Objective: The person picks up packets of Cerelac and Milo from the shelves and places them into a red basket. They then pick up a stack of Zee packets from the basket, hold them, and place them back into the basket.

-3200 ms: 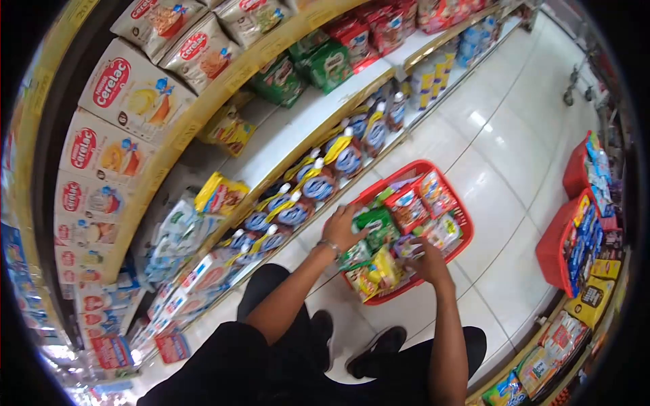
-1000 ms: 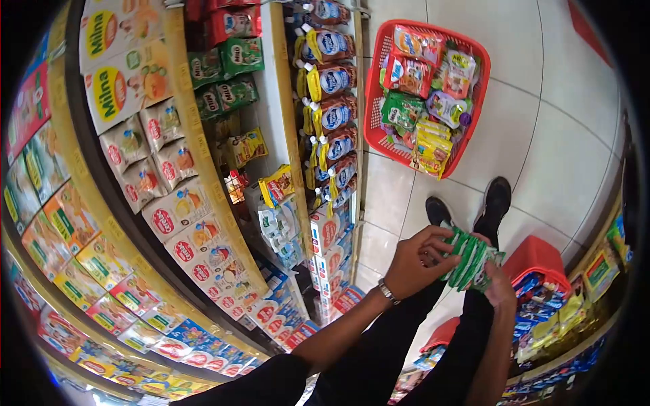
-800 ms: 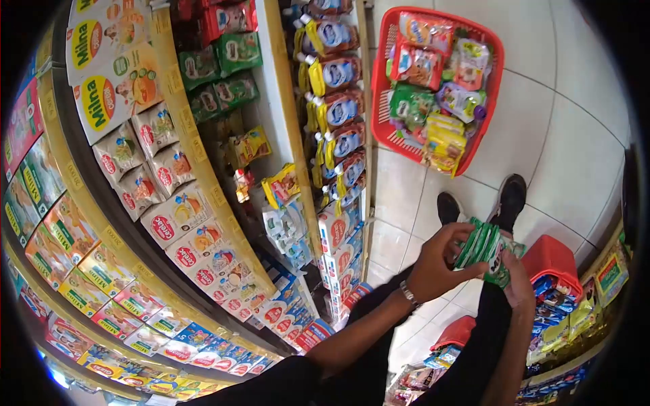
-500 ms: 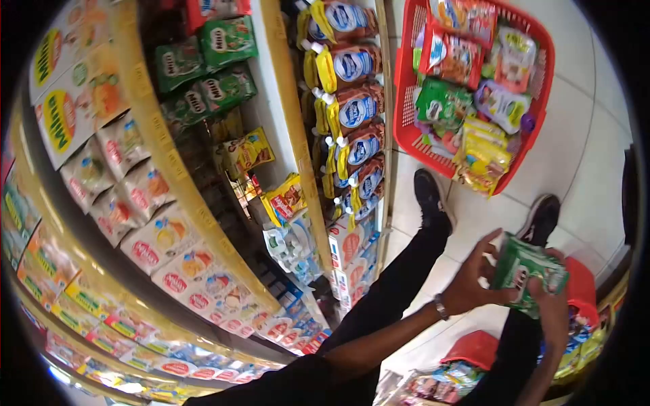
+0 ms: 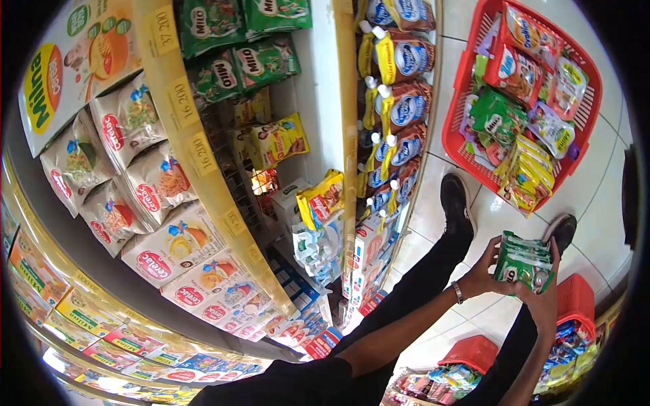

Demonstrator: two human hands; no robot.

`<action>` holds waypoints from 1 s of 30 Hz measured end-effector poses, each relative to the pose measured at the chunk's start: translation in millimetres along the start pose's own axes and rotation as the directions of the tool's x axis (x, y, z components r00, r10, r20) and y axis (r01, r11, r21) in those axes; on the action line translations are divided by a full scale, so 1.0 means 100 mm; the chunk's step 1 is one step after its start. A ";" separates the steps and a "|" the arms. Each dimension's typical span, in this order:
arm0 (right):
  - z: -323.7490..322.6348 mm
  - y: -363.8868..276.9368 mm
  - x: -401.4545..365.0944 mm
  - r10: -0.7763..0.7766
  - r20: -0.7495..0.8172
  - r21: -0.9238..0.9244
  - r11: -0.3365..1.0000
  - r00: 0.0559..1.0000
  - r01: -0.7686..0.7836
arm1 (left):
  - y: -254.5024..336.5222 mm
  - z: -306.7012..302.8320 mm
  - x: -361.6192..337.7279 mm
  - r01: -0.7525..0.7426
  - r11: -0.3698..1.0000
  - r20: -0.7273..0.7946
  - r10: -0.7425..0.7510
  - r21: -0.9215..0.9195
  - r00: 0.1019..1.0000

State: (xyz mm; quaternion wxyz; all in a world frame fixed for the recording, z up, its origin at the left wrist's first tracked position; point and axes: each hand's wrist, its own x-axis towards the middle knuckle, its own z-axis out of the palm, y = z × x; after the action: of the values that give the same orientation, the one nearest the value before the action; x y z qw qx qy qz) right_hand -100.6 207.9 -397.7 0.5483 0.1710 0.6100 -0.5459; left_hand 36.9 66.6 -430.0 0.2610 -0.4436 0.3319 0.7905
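Observation:
A bundle of green Milo sachets (image 5: 523, 262) is held between my two hands, over the floor near my right foot. My left hand (image 5: 485, 274), with a bracelet or watch at the wrist, grips its left side with the thumb along the lower edge. My right hand (image 5: 544, 296) wraps round the right side and bottom. Beyond the hands, the red shopping basket (image 5: 593, 95) stands on the floor. A green Milo pack (image 5: 499, 116), yellow packets (image 5: 528, 169), a purple-and-white pouch (image 5: 552, 128) and red snack packs (image 5: 514, 73) lie in it.
Shelves on the left carry Cerelac boxes (image 5: 181, 242), Cerelac packets (image 5: 159, 177), green Milo packs (image 5: 252, 62) and yellow-capped pouches (image 5: 406, 62). Red bins (image 5: 575, 298) with packets stand at the lower right. My shoes (image 5: 458, 206) rest on white tiles (image 5: 433, 260).
The Milo bundle has been turned so several sachet edges show, and my right hand has moved round its lower right. The view has shifted, so shelves and basket sit further right.

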 end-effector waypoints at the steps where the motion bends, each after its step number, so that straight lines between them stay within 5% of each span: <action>1: 0.05 0.01 0.04 -0.067 0.055 0.002 0.998 0.996 0.067 | 0.01 -0.05 0.00 -0.036 0.999 -0.040 0.035 -0.020 0.999; 4: 0.15 0.00 0.13 -0.107 0.121 -0.047 0.992 0.987 0.113 | -0.02 -0.21 0.00 -0.140 0.971 -0.087 0.126 -0.194 0.988; 8: 0.18 -0.02 0.14 -0.124 0.113 0.025 0.992 0.986 0.122 | -0.03 -0.25 -0.03 -0.164 0.977 -0.107 0.150 -0.135 0.983; 10: 0.05 0.19 0.18 -0.155 0.057 -0.203 0.965 0.986 0.163 | -0.05 -0.29 -0.02 -0.128 0.989 -0.173 0.113 -0.076 0.978; 12: -0.14 0.20 0.42 -0.116 0.272 -0.280 0.940 0.955 0.194 | -0.03 -0.33 0.02 -0.109 0.991 -0.197 0.123 0.079 0.973; 13: -0.03 -0.30 0.48 -0.006 0.378 -0.001 1.000 0.926 0.007 | -0.20 -0.50 0.24 -0.276 0.952 -0.106 0.290 0.131 0.951; 14: -0.13 -0.28 0.68 -0.067 0.443 -0.107 0.986 0.894 0.127 | 0.20 -0.38 0.18 -0.349 0.897 -0.089 0.385 0.273 0.919; 15: -0.06 -0.45 0.71 -0.051 0.453 0.019 0.999 0.890 0.047 | 0.54 -0.25 0.12 -0.407 0.874 -0.102 0.445 0.267 0.890; 18: 0.16 -0.96 0.62 -0.197 0.421 0.069 0.980 0.885 0.186 | 1.28 0.02 -0.09 -0.521 0.805 -0.190 0.579 0.283 0.792; 23: 0.31 -1.12 0.74 -0.343 0.185 0.107 0.939 0.921 0.328 | 1.55 -0.04 0.37 -0.530 0.784 -0.222 0.607 0.323 0.763; 26: 0.13 -1.02 1.36 -0.300 0.225 0.119 0.953 0.927 0.280 | 1.83 -0.09 0.67 -0.440 0.712 -0.226 0.632 0.547 0.741; 30: 0.22 -1.49 1.73 -0.389 0.293 0.016 0.915 0.873 0.403 | 2.34 -0.30 0.73 -0.637 0.547 -0.045 0.776 0.542 0.629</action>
State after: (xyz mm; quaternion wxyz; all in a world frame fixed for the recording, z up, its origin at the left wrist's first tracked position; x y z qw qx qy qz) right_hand -269.4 69.9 -470.0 0.5121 -0.0520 0.5573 -0.6515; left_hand -146.4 -98.1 -436.7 -0.0327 -0.2973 0.7002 0.6483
